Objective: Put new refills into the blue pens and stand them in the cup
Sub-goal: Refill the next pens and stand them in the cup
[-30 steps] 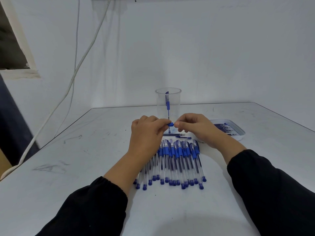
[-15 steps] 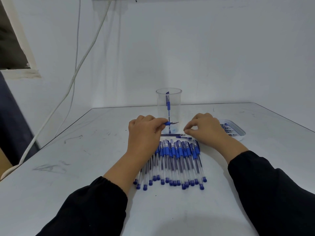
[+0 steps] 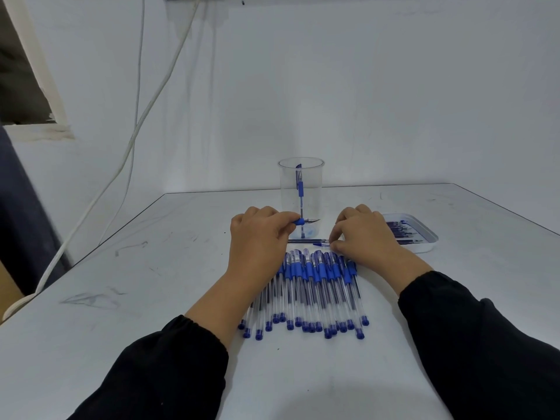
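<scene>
My left hand point(image 3: 257, 237) grips a blue pen point(image 3: 304, 221) by its barrel, with the uncapped tip pointing right in front of the clear cup point(image 3: 315, 183). A single capped pen point(image 3: 300, 189) stands in the cup. My right hand point(image 3: 366, 237) is down on the table, thumb and forefinger pinched at the end of a pen cap point(image 3: 320, 244) that lies there. A thin refill point(image 3: 306, 240) lies just beyond the cap. A row of several blue pens point(image 3: 312, 286) lies side by side between my wrists, partly hidden under my left hand.
A shallow white tray point(image 3: 428, 245) with several refills point(image 3: 400, 233) sits at the right, behind my right hand. The white table point(image 3: 151, 268) ends in an edge on the left. Cables point(image 3: 136, 131) hang down the left wall.
My hands have come apart, baring the pen's tip. My right hand moved right, then down to the table at the lying cap. My left hand stayed put.
</scene>
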`<act>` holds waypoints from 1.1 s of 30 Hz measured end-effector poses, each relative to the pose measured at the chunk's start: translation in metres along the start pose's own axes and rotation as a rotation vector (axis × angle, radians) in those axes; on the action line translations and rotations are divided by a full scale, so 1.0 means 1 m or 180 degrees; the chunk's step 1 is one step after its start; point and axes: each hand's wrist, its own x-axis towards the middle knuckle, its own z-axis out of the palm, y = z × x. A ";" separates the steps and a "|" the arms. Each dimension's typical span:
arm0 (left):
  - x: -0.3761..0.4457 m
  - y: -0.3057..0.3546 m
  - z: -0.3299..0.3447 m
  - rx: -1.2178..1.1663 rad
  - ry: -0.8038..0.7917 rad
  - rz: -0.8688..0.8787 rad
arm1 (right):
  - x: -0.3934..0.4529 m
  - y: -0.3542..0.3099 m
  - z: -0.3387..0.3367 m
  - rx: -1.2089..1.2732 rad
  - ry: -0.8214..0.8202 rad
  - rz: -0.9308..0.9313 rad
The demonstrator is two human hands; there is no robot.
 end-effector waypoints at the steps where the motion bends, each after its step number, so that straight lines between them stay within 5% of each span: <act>1: 0.000 0.000 0.000 0.0003 0.0005 0.0004 | 0.001 0.000 0.000 0.0010 0.0002 0.0006; 28: 0.002 -0.011 0.001 0.0683 -0.0207 0.0160 | -0.001 -0.010 -0.014 0.0693 0.0436 -0.0429; 33: 0.001 -0.008 0.001 0.0482 -0.0323 0.0349 | -0.003 -0.018 -0.018 0.2479 0.0057 -0.0020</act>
